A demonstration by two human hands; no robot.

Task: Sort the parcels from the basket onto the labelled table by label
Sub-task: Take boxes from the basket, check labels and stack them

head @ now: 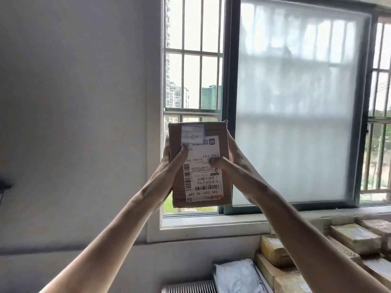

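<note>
A flat brown cardboard parcel (224,187) is held up in front of the window, its face toward me. It carries a white shipping label with barcodes, upside down, and a smaller blue-edged sticker at its top left. My left hand (169,166) grips its left edge, thumb on the label. My right hand (232,159) grips its right edge, thumb pressed on the label's middle. Both arms are stretched up and forward.
Several tape-wrapped brown parcels (355,237) lie stacked at the lower right below the sill. A white poly mailer (237,275) lies beside them. A white slatted rim (190,287) shows at the bottom edge. The barred window (193,81) and a grey wall fill the rest.
</note>
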